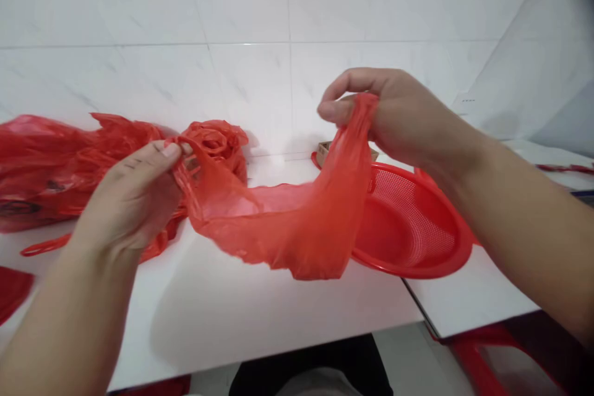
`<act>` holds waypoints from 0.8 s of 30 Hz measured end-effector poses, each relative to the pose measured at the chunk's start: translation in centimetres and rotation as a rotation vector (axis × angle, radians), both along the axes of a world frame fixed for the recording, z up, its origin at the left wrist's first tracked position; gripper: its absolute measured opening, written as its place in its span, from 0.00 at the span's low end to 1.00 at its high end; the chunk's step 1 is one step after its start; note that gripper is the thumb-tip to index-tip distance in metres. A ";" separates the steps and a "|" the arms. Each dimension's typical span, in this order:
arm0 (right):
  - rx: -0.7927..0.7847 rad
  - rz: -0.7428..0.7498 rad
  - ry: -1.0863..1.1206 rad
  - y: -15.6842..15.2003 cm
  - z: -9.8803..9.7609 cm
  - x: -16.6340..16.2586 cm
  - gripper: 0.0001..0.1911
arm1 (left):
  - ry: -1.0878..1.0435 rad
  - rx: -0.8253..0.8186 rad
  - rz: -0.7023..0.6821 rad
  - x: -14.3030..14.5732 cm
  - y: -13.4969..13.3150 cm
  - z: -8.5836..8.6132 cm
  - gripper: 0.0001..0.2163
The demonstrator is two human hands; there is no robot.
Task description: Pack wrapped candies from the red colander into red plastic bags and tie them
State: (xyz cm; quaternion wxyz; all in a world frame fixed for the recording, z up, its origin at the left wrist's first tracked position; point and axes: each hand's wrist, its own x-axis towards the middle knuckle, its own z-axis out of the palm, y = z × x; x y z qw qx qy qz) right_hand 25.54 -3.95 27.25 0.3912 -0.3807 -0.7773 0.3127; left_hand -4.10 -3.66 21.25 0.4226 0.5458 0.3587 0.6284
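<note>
A thin red plastic bag (278,229) is stretched in the air above the white table, its mouth gaping toward me. My left hand (139,189) pinches one handle of it between thumb and fingers. On the other side, the second handle loops over the thumb of my right hand (375,102), whose fingers curl around toward the thumb. Behind my left hand lies a heap of crumpled red plastic bags (78,161). A red plastic basket (431,247) with mesh sides stands to the right, partly behind the held bag.
The white table (223,315) meets a second white surface (482,291) at a dark seam. A small cardboard box (325,151) sits by the tiled wall (245,93). Below the table edge, a red stool (487,352) shows at lower right.
</note>
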 end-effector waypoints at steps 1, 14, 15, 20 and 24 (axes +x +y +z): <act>-0.011 0.042 -0.049 0.4 0.5 -0.5 0.05 | -0.037 -0.022 -0.021 -0.3 0.3 -0.1 0.04; 0.008 0.275 -0.203 6.9 1.8 -6.0 0.06 | 0.520 -0.162 -0.461 0.3 3.4 2.4 0.33; 0.001 0.288 -0.182 7.1 1.5 -6.4 0.07 | 0.606 -0.200 -0.495 0.3 3.7 2.4 0.38; -0.103 0.362 -0.165 8.3 0.0 -9.1 0.10 | 0.854 -0.260 -0.548 1.4 4.6 2.0 0.26; -0.085 0.400 -0.137 8.2 -0.9 -10.9 0.06 | 0.950 -0.212 -0.478 2.1 4.8 1.2 0.14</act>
